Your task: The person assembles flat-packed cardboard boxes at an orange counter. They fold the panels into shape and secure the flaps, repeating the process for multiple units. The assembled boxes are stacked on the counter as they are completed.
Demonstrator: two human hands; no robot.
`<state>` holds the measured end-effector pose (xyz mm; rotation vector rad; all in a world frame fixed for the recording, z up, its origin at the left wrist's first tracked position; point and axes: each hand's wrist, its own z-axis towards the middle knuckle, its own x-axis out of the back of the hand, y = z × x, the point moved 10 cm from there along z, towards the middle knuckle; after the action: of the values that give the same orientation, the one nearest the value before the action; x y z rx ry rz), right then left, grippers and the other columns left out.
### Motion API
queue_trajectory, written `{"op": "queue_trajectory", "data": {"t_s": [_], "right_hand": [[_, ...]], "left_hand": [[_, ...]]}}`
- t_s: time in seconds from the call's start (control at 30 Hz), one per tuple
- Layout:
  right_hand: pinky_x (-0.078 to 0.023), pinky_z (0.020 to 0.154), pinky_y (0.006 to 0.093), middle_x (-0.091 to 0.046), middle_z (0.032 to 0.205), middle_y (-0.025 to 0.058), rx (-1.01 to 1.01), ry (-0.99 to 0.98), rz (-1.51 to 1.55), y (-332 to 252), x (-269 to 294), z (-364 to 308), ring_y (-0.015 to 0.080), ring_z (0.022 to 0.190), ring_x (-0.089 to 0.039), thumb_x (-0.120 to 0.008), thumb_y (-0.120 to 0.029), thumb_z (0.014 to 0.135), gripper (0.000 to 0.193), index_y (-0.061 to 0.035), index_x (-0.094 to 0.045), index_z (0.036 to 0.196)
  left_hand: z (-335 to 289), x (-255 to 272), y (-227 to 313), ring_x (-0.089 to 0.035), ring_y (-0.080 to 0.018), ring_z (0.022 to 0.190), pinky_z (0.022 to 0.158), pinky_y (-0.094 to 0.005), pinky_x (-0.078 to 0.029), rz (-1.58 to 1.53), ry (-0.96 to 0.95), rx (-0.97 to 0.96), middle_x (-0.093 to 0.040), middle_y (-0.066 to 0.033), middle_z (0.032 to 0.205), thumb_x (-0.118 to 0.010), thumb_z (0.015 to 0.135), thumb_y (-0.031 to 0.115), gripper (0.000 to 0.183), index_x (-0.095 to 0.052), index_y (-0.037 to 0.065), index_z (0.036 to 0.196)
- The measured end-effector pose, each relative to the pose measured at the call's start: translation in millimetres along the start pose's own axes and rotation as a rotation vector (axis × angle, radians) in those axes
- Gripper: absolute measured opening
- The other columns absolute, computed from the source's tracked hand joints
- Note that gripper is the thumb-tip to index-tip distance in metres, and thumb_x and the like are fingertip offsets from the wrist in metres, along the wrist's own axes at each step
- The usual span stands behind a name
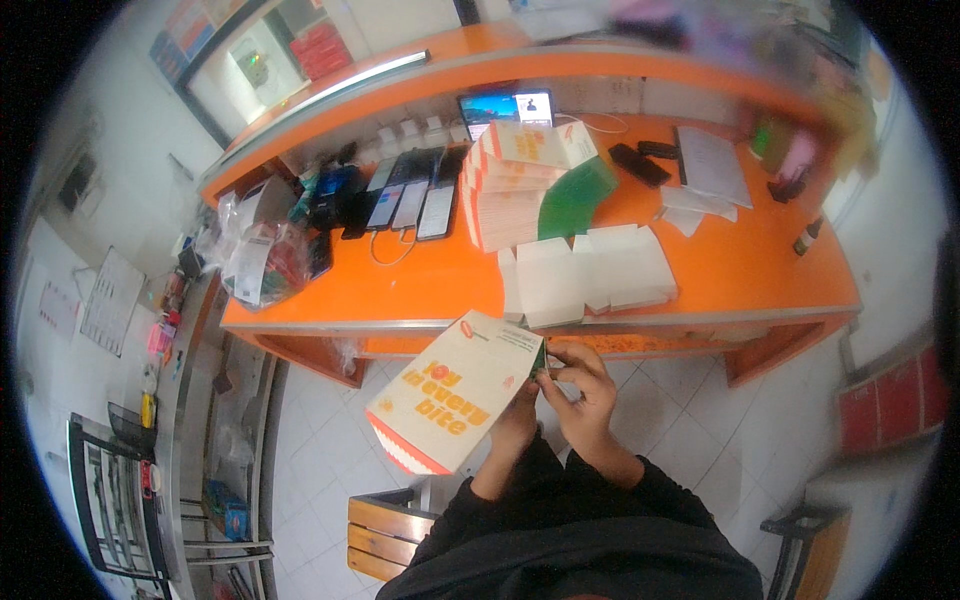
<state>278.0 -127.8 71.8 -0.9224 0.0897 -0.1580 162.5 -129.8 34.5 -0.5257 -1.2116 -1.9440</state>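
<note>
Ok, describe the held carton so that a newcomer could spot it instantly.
Find the orange desk. Before its near edge, the left hand and right hand hold a cream carton with yellow lettering. Unlike the fanned cartons lying there, it is off the desk.

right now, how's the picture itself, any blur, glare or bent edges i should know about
Head view: the held box looks fairly clear, while the clutter at upper right is smeared; head view: the orange shelf edge bows from fisheye distortion, and the corners go black; head view: the lit screen stands out brightly, with no strong glare hiding the box.
</note>
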Motion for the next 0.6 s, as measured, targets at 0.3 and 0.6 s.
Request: {"op": "queue_trajectory", "data": {"t_s": [0.3,0.6], "right_hand": [[-0.017,0.086,0.0449,-0.023,0.119,0.0228,0.292,-0.253,-0.421,-33,-34,-35,0.0353,0.108,-0.021,-0.038,-0.030,0.078,0.042,0.0016,-0.045,0.105],[-0.020,0.089,0.0427,-0.021,0.122,0.0183,-0.047,-0.069,-0.285,11,2,-16,0.0303,0.111,-0.022,-0.057,-0.013,0.069,0.067,-0.0035,-0.017,0.122]], "left_hand": [[-16,-21,-27,-0.050,-0.0141,0.078,0.070,-0.0243,-0.041,-1.472,0.004,0.323,-0.051,-0.0074,0.090,-0.052,0.075,0.014,0.026,-0.044,-0.001,0.095],[14,-18,-40,-0.040,-0.0179,0.102,0.085,-0.0310,-0.035,-2.060,0.089,0.518,-0.042,-0.0082,0.111,-0.040,0.081,0.022,0.034,-0.036,0.002,0.108]]}}
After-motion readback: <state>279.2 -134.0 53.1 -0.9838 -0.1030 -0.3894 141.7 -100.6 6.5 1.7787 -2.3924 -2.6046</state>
